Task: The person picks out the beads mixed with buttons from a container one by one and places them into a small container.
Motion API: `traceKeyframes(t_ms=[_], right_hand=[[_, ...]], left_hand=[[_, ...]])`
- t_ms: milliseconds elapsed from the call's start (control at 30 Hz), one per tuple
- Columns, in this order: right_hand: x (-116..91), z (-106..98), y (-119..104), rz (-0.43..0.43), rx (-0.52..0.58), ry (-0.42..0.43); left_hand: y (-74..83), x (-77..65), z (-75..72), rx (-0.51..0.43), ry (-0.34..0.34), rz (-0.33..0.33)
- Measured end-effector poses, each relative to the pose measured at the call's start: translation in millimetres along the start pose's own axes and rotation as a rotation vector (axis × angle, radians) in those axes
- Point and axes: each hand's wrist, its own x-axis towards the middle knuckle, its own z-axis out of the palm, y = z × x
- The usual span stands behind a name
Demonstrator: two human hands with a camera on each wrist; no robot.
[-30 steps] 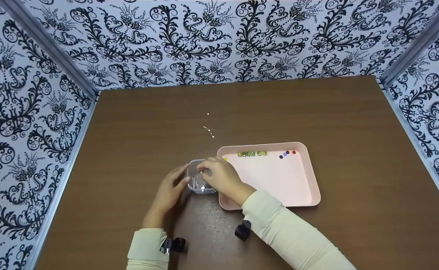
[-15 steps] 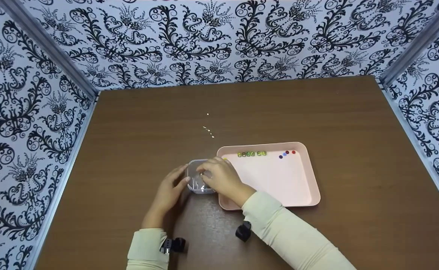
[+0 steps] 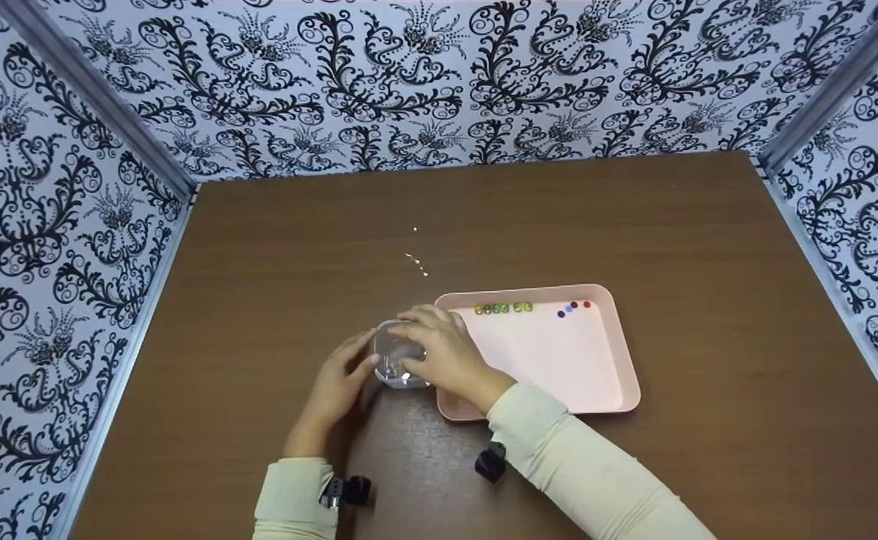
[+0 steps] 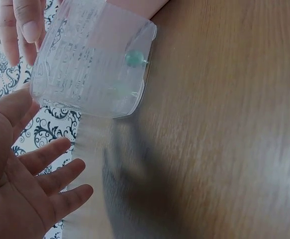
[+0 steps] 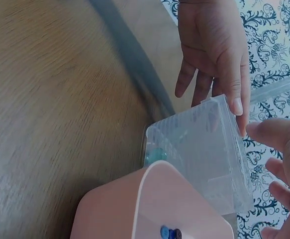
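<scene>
A clear plastic box stands on the table against the pink tray's left side. Inside it lies a green marble, seen through the wall. My left hand rests on the box's left side, with thumb and index finger at its rim and the other fingers spread loose. My right hand hovers over the box opening, fingers and thumb apart with nothing between them. Its wrist and palm overlap the left part of the pink tray in the head view.
Several yellow-green marbles line the tray's far side. To their right lie small red and blue buttons. A few small bright specks show on the brown table beyond the box. Patterned walls enclose the table.
My right hand's thumb and fingers, which were pinched together inside the box opening, have spread apart over it. The left hand and the box have stayed in place.
</scene>
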Motion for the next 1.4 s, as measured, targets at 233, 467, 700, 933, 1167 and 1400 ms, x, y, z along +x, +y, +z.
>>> traceKeyframes(t_ms=[233,467,700,933,1167,1400], right_hand=[[-1.3,-3.6,2.5,0.025,0.036,-0.022],[-2.0,-9.2,3.6,-0.002,-0.016,-0.017],[-3.6,-13.1,6.3,0.013,-0.066,-0.025],[-5.4,-21.0,6.0,0.037,-0.072,-0.046],[-8.1,-29.4,9.3,0.036,-0.103,-0.025],[-11.1,-37.7,12.9,0.033,-0.103,0.027]], left_hand=[[0.1,0.2,-0.6,0.006,-0.003,-0.013],[-0.9,0.0,-0.8,0.004,0.006,0.011],[-0.7,-0.1,-0.8,-0.005,0.007,0.021],[-0.9,-0.4,-1.0,0.002,0.003,0.003],[0.2,-0.3,-0.2,0.004,0.004,0.005],[0.9,-0.1,0.7,0.013,0.009,0.012]])
